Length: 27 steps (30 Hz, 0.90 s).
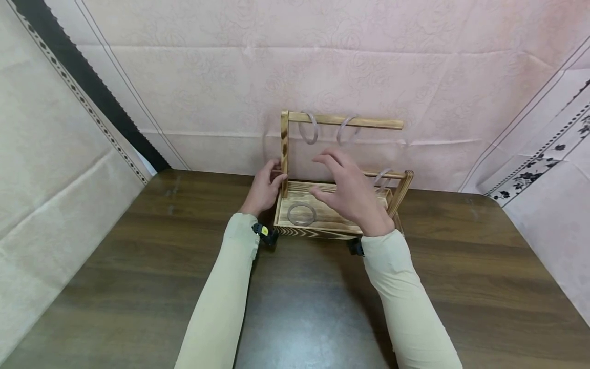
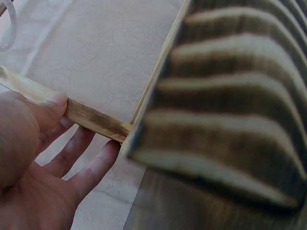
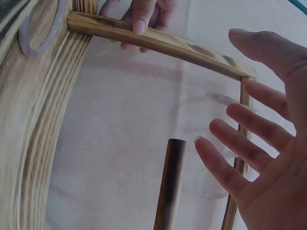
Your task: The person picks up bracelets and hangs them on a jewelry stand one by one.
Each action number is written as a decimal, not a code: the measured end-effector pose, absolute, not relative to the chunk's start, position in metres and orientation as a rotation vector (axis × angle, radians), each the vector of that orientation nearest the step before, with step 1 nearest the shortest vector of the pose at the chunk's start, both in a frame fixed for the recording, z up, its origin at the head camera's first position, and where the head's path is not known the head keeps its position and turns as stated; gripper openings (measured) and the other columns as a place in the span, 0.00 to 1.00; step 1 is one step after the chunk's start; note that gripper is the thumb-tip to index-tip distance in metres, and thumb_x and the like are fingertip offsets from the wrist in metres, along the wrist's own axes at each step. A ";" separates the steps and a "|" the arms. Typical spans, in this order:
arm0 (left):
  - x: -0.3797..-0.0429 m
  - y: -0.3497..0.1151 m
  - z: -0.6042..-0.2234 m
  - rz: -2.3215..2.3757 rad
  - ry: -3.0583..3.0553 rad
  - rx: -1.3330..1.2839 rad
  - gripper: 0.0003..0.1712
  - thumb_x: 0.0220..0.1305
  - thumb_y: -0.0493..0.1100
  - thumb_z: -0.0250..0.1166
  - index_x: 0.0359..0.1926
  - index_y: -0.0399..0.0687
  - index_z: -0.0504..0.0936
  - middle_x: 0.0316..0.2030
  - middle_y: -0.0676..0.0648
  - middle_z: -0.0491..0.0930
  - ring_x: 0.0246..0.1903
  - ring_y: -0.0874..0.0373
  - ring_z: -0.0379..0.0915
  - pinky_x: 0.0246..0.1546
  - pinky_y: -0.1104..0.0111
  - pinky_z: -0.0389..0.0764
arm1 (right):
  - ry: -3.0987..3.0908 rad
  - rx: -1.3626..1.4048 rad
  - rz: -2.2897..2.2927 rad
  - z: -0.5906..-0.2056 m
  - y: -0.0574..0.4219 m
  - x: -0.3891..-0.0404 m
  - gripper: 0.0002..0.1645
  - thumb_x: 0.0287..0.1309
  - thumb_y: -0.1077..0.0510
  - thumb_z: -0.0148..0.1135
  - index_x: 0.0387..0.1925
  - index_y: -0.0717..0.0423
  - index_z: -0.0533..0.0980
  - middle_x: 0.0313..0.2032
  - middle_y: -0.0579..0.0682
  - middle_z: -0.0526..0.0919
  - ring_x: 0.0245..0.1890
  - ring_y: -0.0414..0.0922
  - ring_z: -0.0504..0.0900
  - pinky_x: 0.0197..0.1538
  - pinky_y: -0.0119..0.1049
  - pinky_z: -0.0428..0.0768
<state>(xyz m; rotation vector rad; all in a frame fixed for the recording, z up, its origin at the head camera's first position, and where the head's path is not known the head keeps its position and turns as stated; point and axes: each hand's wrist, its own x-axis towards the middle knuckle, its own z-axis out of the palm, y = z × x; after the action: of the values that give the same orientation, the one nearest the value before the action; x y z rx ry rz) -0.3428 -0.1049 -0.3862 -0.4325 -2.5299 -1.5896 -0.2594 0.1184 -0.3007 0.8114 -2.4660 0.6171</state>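
A wooden bangle stand has a shallow tray (image 1: 329,220), a tall left post (image 1: 284,143), a high bar (image 1: 380,123) and a lower bar (image 1: 394,175). My left hand (image 1: 262,189) grips the post near its foot, thumb on one side and fingers on the other (image 2: 93,160). Two clear bangles hang on the high bar, a left bangle (image 1: 316,132) and a right bangle (image 1: 339,134). Another bangle (image 1: 380,175) is on the lower bar, partly behind my right hand (image 1: 352,195). That hand hovers over the tray, fingers spread, holding nothing. One bangle (image 1: 301,224) lies in the tray.
The stand is at the back of a dark wooden table (image 1: 304,307), close to a pale patterned cloth (image 1: 207,92) hanging behind. A short slanted post (image 1: 400,193) carries the lower bar on the right. The high bar's right end has no post under it.
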 end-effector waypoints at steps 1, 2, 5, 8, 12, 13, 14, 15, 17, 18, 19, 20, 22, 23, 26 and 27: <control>-0.343 -0.105 -0.386 -1.590 -2.530 -0.430 0.22 0.78 0.40 0.55 0.69 0.41 0.68 0.62 0.37 0.75 0.65 0.45 0.73 0.65 0.54 0.78 | -2.480 0.810 0.611 -0.301 0.117 -0.259 0.37 0.53 0.52 0.79 0.63 0.55 0.75 0.62 0.53 0.75 0.64 0.52 0.75 0.65 0.48 0.77; -0.343 -0.105 -0.386 -1.589 -2.530 -0.429 0.23 0.78 0.40 0.55 0.69 0.41 0.68 0.63 0.37 0.75 0.65 0.45 0.73 0.65 0.54 0.78 | -2.493 0.812 0.607 -0.302 0.116 -0.259 0.37 0.54 0.51 0.78 0.63 0.55 0.75 0.62 0.53 0.75 0.64 0.51 0.75 0.65 0.48 0.77; -0.343 -0.105 -0.387 -1.579 -2.535 -0.423 0.23 0.78 0.40 0.55 0.69 0.41 0.67 0.63 0.37 0.75 0.65 0.45 0.73 0.65 0.53 0.78 | -2.524 0.824 0.599 -0.304 0.113 -0.260 0.37 0.54 0.50 0.78 0.63 0.55 0.74 0.62 0.53 0.76 0.64 0.51 0.75 0.65 0.47 0.77; -0.344 -0.105 -0.387 -1.575 -2.534 -0.428 0.23 0.78 0.40 0.55 0.69 0.40 0.67 0.63 0.37 0.75 0.65 0.45 0.73 0.66 0.53 0.77 | -2.548 0.838 0.584 -0.307 0.111 -0.262 0.37 0.54 0.50 0.78 0.63 0.55 0.75 0.61 0.53 0.77 0.64 0.52 0.76 0.67 0.47 0.76; -0.344 -0.106 -0.387 -1.582 -2.531 -0.432 0.23 0.78 0.40 0.55 0.69 0.40 0.67 0.63 0.37 0.75 0.65 0.45 0.73 0.66 0.53 0.77 | -2.578 0.860 0.576 -0.310 0.107 -0.266 0.36 0.54 0.49 0.78 0.61 0.56 0.75 0.60 0.54 0.78 0.61 0.52 0.77 0.67 0.47 0.77; -0.344 -0.106 -0.387 -1.584 -2.531 -0.433 0.23 0.78 0.40 0.55 0.69 0.41 0.67 0.62 0.37 0.76 0.65 0.45 0.73 0.65 0.53 0.77 | -2.586 0.867 0.578 -0.311 0.106 -0.266 0.36 0.53 0.49 0.78 0.61 0.57 0.75 0.59 0.54 0.78 0.60 0.52 0.78 0.66 0.47 0.77; -0.344 -0.106 -0.387 -1.582 -2.531 -0.433 0.22 0.78 0.40 0.55 0.69 0.41 0.68 0.62 0.37 0.76 0.64 0.45 0.73 0.65 0.53 0.78 | -2.595 0.875 0.579 -0.312 0.105 -0.267 0.36 0.53 0.49 0.78 0.60 0.57 0.76 0.59 0.54 0.78 0.60 0.52 0.78 0.66 0.47 0.77; -0.345 -0.106 -0.387 -1.582 -2.531 -0.434 0.22 0.78 0.40 0.55 0.69 0.41 0.68 0.62 0.37 0.76 0.64 0.45 0.74 0.65 0.54 0.78 | -2.604 0.880 0.579 -0.313 0.104 -0.268 0.35 0.53 0.49 0.78 0.60 0.57 0.76 0.58 0.54 0.78 0.60 0.52 0.78 0.65 0.47 0.77; -0.345 -0.106 -0.387 -1.579 -2.529 -0.435 0.22 0.78 0.40 0.55 0.68 0.41 0.68 0.61 0.37 0.76 0.64 0.45 0.74 0.65 0.54 0.78 | -2.626 0.887 0.567 -0.316 0.102 -0.270 0.35 0.53 0.49 0.78 0.60 0.57 0.76 0.58 0.54 0.78 0.59 0.52 0.77 0.65 0.47 0.77; -0.345 -0.106 -0.387 -1.578 -2.529 -0.435 0.22 0.78 0.40 0.55 0.68 0.40 0.68 0.61 0.36 0.76 0.64 0.45 0.74 0.65 0.54 0.78 | -2.636 0.891 0.558 -0.318 0.101 -0.270 0.35 0.54 0.49 0.78 0.60 0.57 0.76 0.58 0.54 0.78 0.60 0.52 0.77 0.65 0.47 0.77; -0.345 -0.106 -0.387 -1.577 -2.529 -0.434 0.22 0.78 0.40 0.55 0.68 0.40 0.68 0.61 0.36 0.76 0.64 0.44 0.74 0.65 0.54 0.78 | -2.650 0.896 0.552 -0.319 0.101 -0.271 0.35 0.54 0.48 0.78 0.60 0.58 0.75 0.59 0.54 0.78 0.60 0.52 0.77 0.66 0.48 0.77; -0.345 -0.106 -0.388 -1.574 -2.529 -0.436 0.22 0.78 0.39 0.55 0.68 0.40 0.68 0.61 0.36 0.76 0.64 0.44 0.74 0.65 0.54 0.78 | -2.663 0.900 0.545 -0.320 0.100 -0.271 0.36 0.55 0.47 0.77 0.60 0.57 0.75 0.59 0.54 0.78 0.61 0.52 0.77 0.67 0.48 0.76; -0.345 -0.105 -0.387 -1.572 -2.531 -0.437 0.22 0.78 0.39 0.55 0.69 0.40 0.68 0.62 0.36 0.76 0.64 0.44 0.74 0.65 0.54 0.77 | -2.685 0.914 0.538 -0.323 0.099 -0.273 0.36 0.56 0.46 0.76 0.61 0.57 0.75 0.59 0.54 0.78 0.61 0.53 0.77 0.68 0.48 0.75; -0.344 -0.105 -0.387 -1.574 -2.531 -0.439 0.23 0.78 0.39 0.55 0.69 0.39 0.67 0.62 0.36 0.76 0.64 0.44 0.73 0.66 0.54 0.77 | -2.697 0.919 0.539 -0.325 0.098 -0.274 0.37 0.56 0.45 0.76 0.62 0.57 0.75 0.60 0.54 0.79 0.62 0.53 0.76 0.68 0.48 0.75; -0.344 -0.105 -0.387 -1.572 -2.532 -0.445 0.23 0.78 0.39 0.55 0.69 0.39 0.67 0.62 0.36 0.76 0.65 0.44 0.73 0.66 0.53 0.77 | -2.733 0.930 0.538 -0.329 0.096 -0.277 0.37 0.57 0.45 0.76 0.63 0.56 0.74 0.60 0.54 0.79 0.63 0.53 0.77 0.69 0.47 0.75; -0.344 -0.105 -0.387 -1.573 -2.531 -0.446 0.23 0.78 0.40 0.55 0.69 0.40 0.67 0.62 0.36 0.75 0.65 0.44 0.73 0.66 0.53 0.77 | -2.746 0.929 0.534 -0.330 0.095 -0.278 0.37 0.57 0.46 0.75 0.63 0.56 0.74 0.60 0.54 0.79 0.62 0.52 0.77 0.69 0.47 0.75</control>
<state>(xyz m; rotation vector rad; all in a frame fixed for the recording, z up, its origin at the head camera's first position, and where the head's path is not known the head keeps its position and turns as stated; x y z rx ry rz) -0.3436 -0.1046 -0.3866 -0.4457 -2.5312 -1.5727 -0.2776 0.0953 -0.3304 0.9292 -2.7464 0.5344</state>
